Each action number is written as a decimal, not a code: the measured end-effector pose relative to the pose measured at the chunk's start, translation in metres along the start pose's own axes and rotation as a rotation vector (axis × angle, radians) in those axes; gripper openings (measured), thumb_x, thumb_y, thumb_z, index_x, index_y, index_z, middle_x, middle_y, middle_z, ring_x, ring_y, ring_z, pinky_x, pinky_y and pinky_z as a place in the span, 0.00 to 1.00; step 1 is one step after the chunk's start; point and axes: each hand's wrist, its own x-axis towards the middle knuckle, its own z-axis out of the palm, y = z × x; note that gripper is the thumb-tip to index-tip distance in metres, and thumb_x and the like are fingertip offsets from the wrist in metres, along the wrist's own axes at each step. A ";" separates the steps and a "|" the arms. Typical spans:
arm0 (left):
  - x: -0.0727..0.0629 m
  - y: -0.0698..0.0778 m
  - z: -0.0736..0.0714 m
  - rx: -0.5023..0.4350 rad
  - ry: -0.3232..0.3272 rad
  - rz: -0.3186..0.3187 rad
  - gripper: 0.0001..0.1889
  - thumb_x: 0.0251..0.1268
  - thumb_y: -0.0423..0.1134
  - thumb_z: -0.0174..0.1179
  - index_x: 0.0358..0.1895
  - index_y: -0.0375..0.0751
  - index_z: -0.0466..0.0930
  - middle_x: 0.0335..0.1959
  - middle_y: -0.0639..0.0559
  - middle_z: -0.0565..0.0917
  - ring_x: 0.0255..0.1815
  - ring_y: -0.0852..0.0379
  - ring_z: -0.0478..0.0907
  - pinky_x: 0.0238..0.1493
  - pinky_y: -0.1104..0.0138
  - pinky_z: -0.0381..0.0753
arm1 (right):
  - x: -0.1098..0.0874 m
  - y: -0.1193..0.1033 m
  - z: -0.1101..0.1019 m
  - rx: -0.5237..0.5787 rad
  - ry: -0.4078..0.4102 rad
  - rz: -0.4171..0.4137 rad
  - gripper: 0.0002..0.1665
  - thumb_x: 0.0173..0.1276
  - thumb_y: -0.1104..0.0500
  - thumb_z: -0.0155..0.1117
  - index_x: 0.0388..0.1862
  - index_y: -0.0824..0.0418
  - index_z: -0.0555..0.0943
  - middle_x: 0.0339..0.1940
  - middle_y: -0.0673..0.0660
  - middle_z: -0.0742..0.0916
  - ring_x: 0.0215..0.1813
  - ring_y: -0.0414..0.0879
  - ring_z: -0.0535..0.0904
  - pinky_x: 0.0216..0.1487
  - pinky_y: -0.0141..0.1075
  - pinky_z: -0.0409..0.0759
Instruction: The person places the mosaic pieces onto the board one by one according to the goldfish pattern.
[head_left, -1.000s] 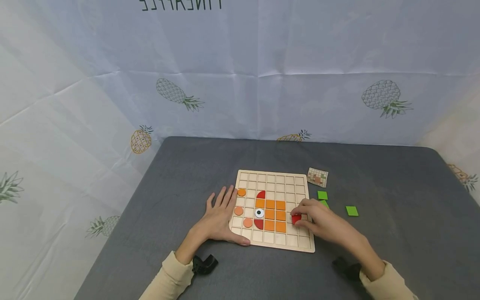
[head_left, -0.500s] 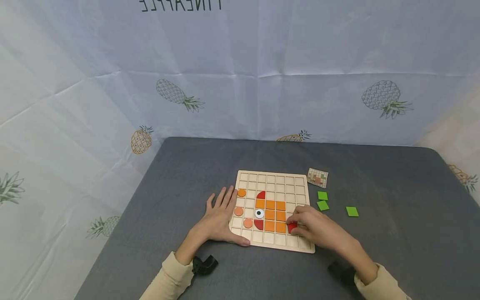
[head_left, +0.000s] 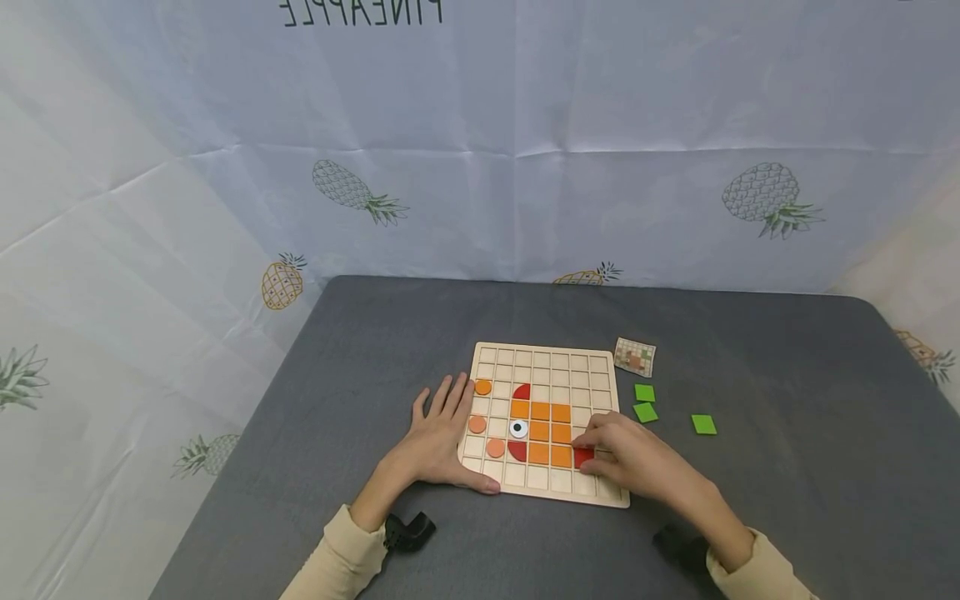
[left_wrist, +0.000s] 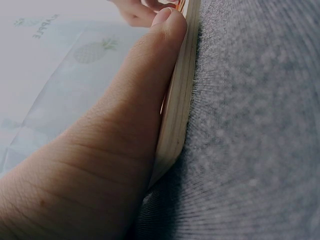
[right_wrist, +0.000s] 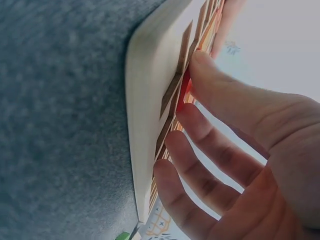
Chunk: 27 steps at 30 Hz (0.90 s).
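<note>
A wooden grid board (head_left: 558, 362) lies on the grey table, with orange square tiles (head_left: 538, 431), red quarter-round tiles (head_left: 517, 451), round orange discs (head_left: 477, 424) and a white eye disc (head_left: 518, 428) set in its cells. My left hand (head_left: 435, 442) rests spread along its left edge, thumb at the near edge. My right hand (head_left: 637, 454) pinches a red tile (head_left: 582, 457) at the cell beside the lowest orange row. In the right wrist view, thumb and forefinger touch the red tile (right_wrist: 184, 90), which sits low at the grid; the other fingers hover over or touch the board.
Right of the board lie green square tiles (head_left: 644, 392), one of them (head_left: 703, 424) farther out. A small patterned card (head_left: 635, 357) sits by the far right corner. Behind the table (head_left: 420, 308) hangs a pineapple-print cloth (head_left: 480, 208).
My right hand has brought the red tile left and nearer to me, down to the cell beside the lowest orange row, where it now lies flatter. The left hand has stayed put.
</note>
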 end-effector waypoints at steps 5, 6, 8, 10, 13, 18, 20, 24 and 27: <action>0.000 0.001 -0.001 0.001 -0.006 -0.006 0.82 0.42 0.77 0.78 0.90 0.36 0.35 0.93 0.37 0.39 0.94 0.33 0.36 0.85 0.28 0.38 | 0.003 -0.010 -0.005 0.008 -0.034 0.072 0.11 0.65 0.61 0.83 0.46 0.58 0.95 0.38 0.46 0.88 0.38 0.33 0.75 0.37 0.29 0.75; 0.000 0.001 -0.001 0.002 -0.009 -0.008 0.82 0.42 0.77 0.78 0.90 0.36 0.35 0.93 0.37 0.38 0.94 0.34 0.36 0.85 0.28 0.38 | 0.004 -0.012 -0.006 0.007 -0.041 0.086 0.10 0.65 0.60 0.83 0.46 0.57 0.95 0.39 0.46 0.88 0.38 0.33 0.75 0.37 0.29 0.76; 0.000 0.001 -0.001 -0.003 -0.010 -0.009 0.82 0.42 0.77 0.78 0.90 0.36 0.35 0.93 0.38 0.38 0.94 0.34 0.36 0.85 0.28 0.37 | 0.005 -0.014 -0.007 0.004 -0.049 0.102 0.10 0.65 0.60 0.83 0.45 0.57 0.95 0.39 0.46 0.89 0.38 0.33 0.76 0.37 0.29 0.76; 0.000 0.001 -0.001 -0.006 -0.016 -0.012 0.82 0.42 0.77 0.78 0.91 0.37 0.35 0.93 0.38 0.38 0.94 0.34 0.35 0.85 0.29 0.36 | 0.006 -0.015 -0.008 0.001 -0.060 0.111 0.10 0.65 0.60 0.83 0.45 0.57 0.95 0.39 0.46 0.89 0.38 0.33 0.75 0.38 0.29 0.76; -0.001 0.002 -0.001 -0.013 -0.015 -0.010 0.83 0.42 0.77 0.78 0.90 0.36 0.35 0.93 0.38 0.38 0.94 0.34 0.35 0.85 0.28 0.36 | 0.008 -0.014 -0.008 0.007 -0.073 0.119 0.11 0.64 0.61 0.83 0.45 0.58 0.95 0.39 0.46 0.89 0.38 0.33 0.75 0.38 0.29 0.76; -0.002 0.001 -0.002 -0.011 -0.017 -0.008 0.83 0.42 0.78 0.78 0.91 0.37 0.35 0.93 0.38 0.37 0.94 0.34 0.34 0.85 0.28 0.36 | 0.011 -0.015 -0.012 0.018 -0.081 0.097 0.12 0.63 0.60 0.84 0.45 0.58 0.95 0.39 0.47 0.89 0.38 0.33 0.76 0.38 0.30 0.77; -0.001 0.001 -0.002 -0.008 -0.021 -0.008 0.82 0.43 0.78 0.77 0.91 0.38 0.34 0.93 0.39 0.36 0.94 0.35 0.33 0.85 0.29 0.35 | 0.011 -0.015 -0.014 0.027 -0.075 0.088 0.13 0.64 0.59 0.84 0.47 0.58 0.95 0.40 0.48 0.90 0.38 0.34 0.77 0.37 0.30 0.77; 0.000 0.002 -0.001 -0.006 -0.012 -0.006 0.82 0.42 0.78 0.78 0.91 0.37 0.35 0.93 0.38 0.37 0.94 0.34 0.34 0.85 0.29 0.36 | 0.012 -0.013 -0.021 0.037 -0.039 0.120 0.17 0.67 0.57 0.82 0.53 0.59 0.93 0.45 0.51 0.91 0.41 0.38 0.80 0.40 0.32 0.80; 0.000 0.002 -0.001 -0.008 -0.006 -0.006 0.82 0.42 0.77 0.78 0.91 0.36 0.36 0.93 0.38 0.38 0.94 0.34 0.35 0.85 0.28 0.37 | 0.009 -0.009 -0.028 0.034 0.013 0.152 0.19 0.67 0.57 0.82 0.56 0.60 0.91 0.48 0.53 0.91 0.43 0.42 0.82 0.41 0.34 0.82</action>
